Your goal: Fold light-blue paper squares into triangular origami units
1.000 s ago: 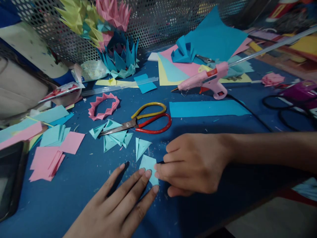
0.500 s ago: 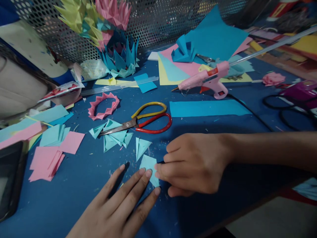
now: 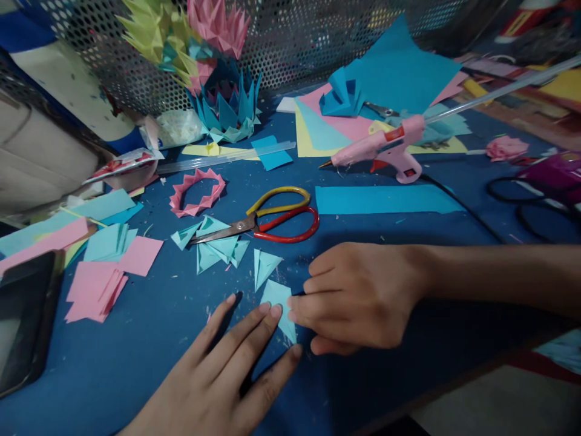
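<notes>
A small light blue piece of folded paper (image 3: 282, 303) lies flat on the blue table. My left hand (image 3: 231, 363) rests with its fingers spread, two fingertips on the paper's left side and the thumb at its lower tip. My right hand (image 3: 358, 297) is closed, its fingers curled and the fingertips pressed at the paper's right edge. Just above lies a folded light blue triangle (image 3: 265, 267). More folded triangles (image 3: 220, 242) are heaped under the blades of the scissors (image 3: 284, 218), which have one yellow and one red handle.
A pink glue gun (image 3: 381, 148) lies behind a blue paper strip (image 3: 385, 200). Left are a pink paper ring (image 3: 197, 194), pink squares (image 3: 97, 290), light blue squares (image 3: 110, 242) and a phone (image 3: 31, 315). Folded paper flowers (image 3: 227, 100) stand at the back.
The whole view has shifted slightly, so things appear a little to the right. Both hands stay at the light blue paper, and its visible outline has changed slightly near the right fingertips.
</notes>
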The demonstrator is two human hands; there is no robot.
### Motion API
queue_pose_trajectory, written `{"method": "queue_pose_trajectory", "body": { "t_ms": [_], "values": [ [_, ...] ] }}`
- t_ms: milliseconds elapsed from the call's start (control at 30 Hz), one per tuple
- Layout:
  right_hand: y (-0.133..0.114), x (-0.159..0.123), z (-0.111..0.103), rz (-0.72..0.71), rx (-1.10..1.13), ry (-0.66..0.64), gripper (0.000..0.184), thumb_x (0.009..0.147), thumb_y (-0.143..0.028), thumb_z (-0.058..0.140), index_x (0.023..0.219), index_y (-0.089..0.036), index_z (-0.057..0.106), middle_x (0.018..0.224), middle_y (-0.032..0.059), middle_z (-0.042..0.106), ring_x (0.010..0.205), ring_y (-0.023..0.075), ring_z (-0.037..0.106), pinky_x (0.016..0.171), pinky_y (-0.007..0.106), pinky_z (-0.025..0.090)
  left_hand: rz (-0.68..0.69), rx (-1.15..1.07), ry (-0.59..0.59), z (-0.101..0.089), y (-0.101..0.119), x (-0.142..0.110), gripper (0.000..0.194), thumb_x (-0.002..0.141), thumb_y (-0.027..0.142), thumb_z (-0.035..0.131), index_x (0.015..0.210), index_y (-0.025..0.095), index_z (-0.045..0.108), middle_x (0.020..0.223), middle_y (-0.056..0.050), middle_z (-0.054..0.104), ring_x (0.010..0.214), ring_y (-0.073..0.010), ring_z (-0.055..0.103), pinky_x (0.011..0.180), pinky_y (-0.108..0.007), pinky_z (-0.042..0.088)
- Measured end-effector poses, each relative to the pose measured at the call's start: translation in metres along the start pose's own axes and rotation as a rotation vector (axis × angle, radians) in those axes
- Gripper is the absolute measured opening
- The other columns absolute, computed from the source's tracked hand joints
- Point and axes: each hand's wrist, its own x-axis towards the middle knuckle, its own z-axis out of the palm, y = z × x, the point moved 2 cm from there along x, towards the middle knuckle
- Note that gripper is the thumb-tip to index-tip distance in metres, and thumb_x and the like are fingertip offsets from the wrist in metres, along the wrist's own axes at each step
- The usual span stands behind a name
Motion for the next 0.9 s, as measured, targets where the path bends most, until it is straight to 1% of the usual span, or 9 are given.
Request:
{"method": "queue_pose_trajectory", "body": {
  "t_ms": [100, 167, 233, 267, 400, 567, 667, 767, 900],
  "values": [
    [0.001, -0.001, 0.001, -0.007, 0.004, 0.007, 0.033, 0.097, -0.033, 0.058, 0.072, -0.014, 0.067, 0.069, 0.0004, 0.062, 0.054, 0.0107, 0.052, 0.048, 0.03, 0.033, 0.001, 0.0, 0.008, -0.005, -0.003, 0.001, 0.062, 0.105, 0.058, 0.022, 0.15, 0.021, 0.045, 0.142, -0.015, 0.056, 0.141, -0.0326, 0.041, 0.121, -0.06, 0.011],
    [0.002, -0.002, 0.002, -0.01, 0.006, 0.014, 0.032, 0.097, -0.033, 0.058, 0.073, -0.014, 0.067, 0.069, 0.0006, 0.063, 0.055, 0.0106, 0.053, 0.048, 0.03, 0.033, 0.021, -0.001, -0.001, -0.01, -0.006, 0.002, 0.06, 0.107, 0.053, 0.021, 0.148, 0.016, 0.047, 0.145, -0.015, 0.054, 0.143, -0.0315, 0.04, 0.122, -0.059, 0.009],
    [0.002, -0.003, 0.003, -0.014, 0.006, 0.025, 0.033, 0.098, -0.033, 0.057, 0.073, -0.013, 0.067, 0.069, 0.0008, 0.063, 0.055, 0.0107, 0.052, 0.047, 0.031, 0.033, 0.061, -0.007, -0.049, -0.014, -0.008, 0.002, 0.057, 0.109, 0.045, 0.021, 0.145, 0.01, 0.048, 0.15, -0.014, 0.049, 0.145, -0.0293, 0.036, 0.123, -0.057, 0.006],
    [0.002, -0.004, 0.003, -0.014, 0.006, 0.031, 0.034, 0.098, -0.033, 0.056, 0.073, -0.013, 0.067, 0.069, 0.001, 0.063, 0.054, 0.0108, 0.052, 0.047, 0.031, 0.033, 0.075, -0.004, -0.112, -0.015, -0.009, 0.002, 0.051, 0.11, 0.039, 0.025, 0.147, 0.011, 0.046, 0.152, -0.013, 0.047, 0.147, -0.0282, 0.033, 0.123, -0.056, 0.004],
    [0.002, -0.004, 0.003, -0.011, 0.002, 0.043, 0.033, 0.097, -0.033, 0.057, 0.074, -0.012, 0.067, 0.068, 0.0011, 0.062, 0.055, 0.0112, 0.054, 0.047, 0.031, 0.033, 0.022, -0.005, -0.083, -0.014, -0.009, 0.001, 0.049, 0.11, 0.038, 0.027, 0.148, 0.013, 0.044, 0.152, -0.012, 0.047, 0.147, -0.0281, 0.033, 0.123, -0.059, 0.005],
    [0.001, -0.003, 0.003, -0.007, 0.007, 0.038, 0.034, 0.097, -0.033, 0.058, 0.069, -0.014, 0.065, 0.067, 0.0003, 0.061, 0.055, 0.0106, 0.053, 0.048, 0.03, 0.034, 0.019, 0.0, -0.025, -0.008, -0.007, 0.003, 0.061, 0.108, 0.052, 0.02, 0.144, 0.014, 0.051, 0.15, -0.013, 0.049, 0.143, -0.028, 0.038, 0.123, -0.057, 0.005],
    [0.0, -0.003, 0.003, -0.003, 0.008, 0.051, 0.035, 0.097, -0.033, 0.058, 0.068, -0.014, 0.065, 0.067, 0.0007, 0.061, 0.054, 0.0106, 0.052, 0.047, 0.03, 0.034, 0.015, -0.019, 0.003, -0.007, -0.008, 0.003, 0.063, 0.107, 0.054, 0.019, 0.141, 0.014, 0.054, 0.145, -0.011, 0.054, 0.141, -0.0286, 0.041, 0.124, -0.057, 0.006],
    [0.0, -0.002, 0.003, -0.002, 0.002, 0.047, 0.035, 0.097, -0.033, 0.058, 0.068, -0.014, 0.066, 0.068, 0.0011, 0.062, 0.054, 0.0109, 0.051, 0.046, 0.03, 0.034, 0.006, -0.044, 0.014, -0.006, -0.007, 0.002, 0.056, 0.109, 0.045, 0.019, 0.141, 0.014, 0.055, 0.138, -0.008, 0.061, 0.139, -0.0287, 0.043, 0.124, -0.058, 0.008],
    [-0.002, -0.001, 0.001, -0.008, -0.013, 0.04, 0.034, 0.095, -0.032, 0.06, 0.066, -0.015, 0.064, 0.067, 0.001, 0.061, 0.051, 0.0109, 0.048, 0.045, 0.03, 0.032, -0.012, -0.052, 0.037, -0.006, -0.004, 0.002, 0.046, 0.11, 0.029, 0.024, 0.14, 0.015, 0.055, 0.135, -0.006, 0.063, 0.138, -0.0282, 0.045, 0.124, -0.057, 0.009]
  ]
}}
